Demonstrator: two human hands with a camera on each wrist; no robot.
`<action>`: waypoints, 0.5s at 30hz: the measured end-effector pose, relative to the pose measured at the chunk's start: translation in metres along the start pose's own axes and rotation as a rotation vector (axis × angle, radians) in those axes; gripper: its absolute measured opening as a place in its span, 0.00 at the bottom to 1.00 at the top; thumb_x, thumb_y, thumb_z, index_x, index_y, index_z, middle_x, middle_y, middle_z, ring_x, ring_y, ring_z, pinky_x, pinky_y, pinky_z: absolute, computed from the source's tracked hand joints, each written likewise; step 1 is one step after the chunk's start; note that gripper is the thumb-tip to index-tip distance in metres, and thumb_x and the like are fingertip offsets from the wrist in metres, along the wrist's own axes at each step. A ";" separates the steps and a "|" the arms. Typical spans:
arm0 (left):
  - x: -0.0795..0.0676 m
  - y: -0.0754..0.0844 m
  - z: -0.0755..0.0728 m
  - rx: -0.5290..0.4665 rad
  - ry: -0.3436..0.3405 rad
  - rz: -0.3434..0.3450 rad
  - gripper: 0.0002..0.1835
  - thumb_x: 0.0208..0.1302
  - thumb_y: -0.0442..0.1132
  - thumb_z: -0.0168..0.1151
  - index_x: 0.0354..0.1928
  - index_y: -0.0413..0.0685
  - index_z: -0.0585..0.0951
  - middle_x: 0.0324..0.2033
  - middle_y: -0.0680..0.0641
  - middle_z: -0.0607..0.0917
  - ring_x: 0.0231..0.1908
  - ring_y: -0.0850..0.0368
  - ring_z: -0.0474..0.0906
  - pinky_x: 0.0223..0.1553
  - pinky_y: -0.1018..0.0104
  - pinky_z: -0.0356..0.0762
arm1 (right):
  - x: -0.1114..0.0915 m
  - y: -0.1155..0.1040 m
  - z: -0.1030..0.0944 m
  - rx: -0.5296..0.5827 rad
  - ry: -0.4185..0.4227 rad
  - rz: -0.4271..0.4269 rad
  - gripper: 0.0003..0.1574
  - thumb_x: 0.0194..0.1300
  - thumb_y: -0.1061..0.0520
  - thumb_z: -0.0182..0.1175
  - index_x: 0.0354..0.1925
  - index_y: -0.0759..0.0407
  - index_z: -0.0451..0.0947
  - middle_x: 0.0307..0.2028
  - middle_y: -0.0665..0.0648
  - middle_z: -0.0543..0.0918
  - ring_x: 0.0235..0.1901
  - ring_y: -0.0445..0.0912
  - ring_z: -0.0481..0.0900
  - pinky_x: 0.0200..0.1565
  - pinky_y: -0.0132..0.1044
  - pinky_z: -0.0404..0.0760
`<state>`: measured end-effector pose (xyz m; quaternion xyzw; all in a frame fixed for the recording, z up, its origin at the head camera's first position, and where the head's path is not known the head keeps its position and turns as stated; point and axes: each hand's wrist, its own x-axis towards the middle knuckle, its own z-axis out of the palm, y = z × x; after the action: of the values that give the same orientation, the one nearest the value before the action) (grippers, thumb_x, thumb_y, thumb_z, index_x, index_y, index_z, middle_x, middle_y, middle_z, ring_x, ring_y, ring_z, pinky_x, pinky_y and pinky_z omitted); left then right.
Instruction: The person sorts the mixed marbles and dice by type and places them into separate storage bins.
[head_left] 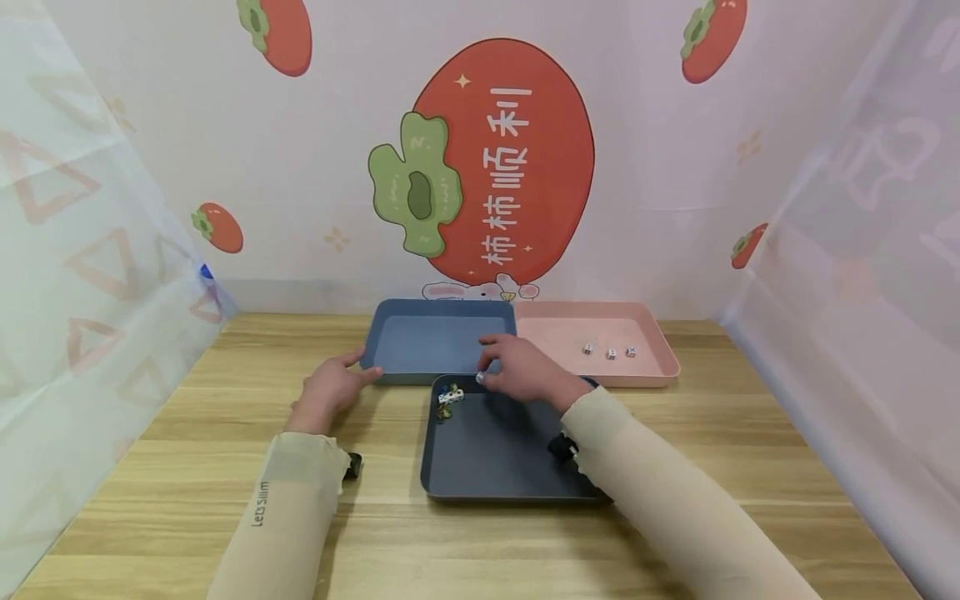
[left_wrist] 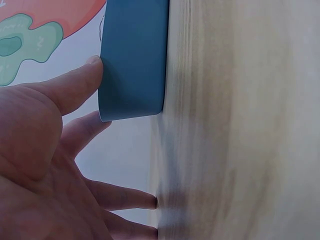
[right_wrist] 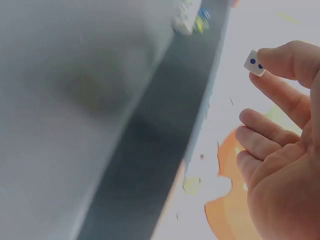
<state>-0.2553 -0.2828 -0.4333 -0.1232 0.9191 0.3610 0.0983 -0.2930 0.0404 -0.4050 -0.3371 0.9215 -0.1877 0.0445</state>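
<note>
My right hand (head_left: 525, 371) pinches a white die (right_wrist: 254, 62) between thumb and index finger, over the far rim of the dark grey tray (head_left: 502, 475). Blue pips show on the die, and its other fingers are loosely bent away from it. Inside the grey tray's far left corner lie white dice (head_left: 452, 397) beside small green-yellow and blue glassy pieces (head_left: 445, 413), too small to tell exactly. My left hand (head_left: 332, 390) is at the near left corner of the blue tray (left_wrist: 132, 65); thumb and index finger touch its edge, the other fingers extended.
Right of the blue tray, a pink tray (head_left: 555, 337) holds three white dice (head_left: 612, 354). Both stand at the back of the wooden table (head_left: 172, 483), before a patterned cloth backdrop (head_left: 637, 192). The grey tray is in front of them. Cloth walls enclose both sides.
</note>
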 end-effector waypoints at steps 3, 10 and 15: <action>-0.001 0.001 -0.001 0.001 0.002 0.001 0.42 0.67 0.65 0.57 0.79 0.64 0.57 0.75 0.37 0.56 0.67 0.16 0.32 0.51 0.13 0.26 | -0.002 0.009 -0.016 0.010 0.046 0.047 0.09 0.67 0.55 0.63 0.43 0.54 0.87 0.68 0.58 0.70 0.67 0.53 0.67 0.62 0.46 0.73; -0.003 0.001 -0.001 0.002 -0.001 0.006 0.41 0.68 0.64 0.57 0.79 0.63 0.57 0.75 0.36 0.56 0.67 0.15 0.32 0.51 0.13 0.26 | -0.017 0.040 -0.047 0.008 0.129 0.155 0.11 0.67 0.56 0.64 0.43 0.60 0.86 0.68 0.63 0.70 0.66 0.57 0.68 0.59 0.50 0.75; -0.003 0.001 0.000 0.002 -0.004 0.009 0.41 0.68 0.64 0.57 0.79 0.63 0.56 0.75 0.36 0.56 0.67 0.15 0.32 0.51 0.13 0.26 | -0.036 0.072 -0.067 -0.104 0.145 0.301 0.14 0.68 0.52 0.61 0.46 0.57 0.85 0.68 0.63 0.69 0.55 0.56 0.78 0.53 0.53 0.78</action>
<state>-0.2528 -0.2815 -0.4315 -0.1183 0.9197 0.3610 0.0989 -0.3229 0.1352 -0.3719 -0.1828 0.9708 -0.1548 -0.0117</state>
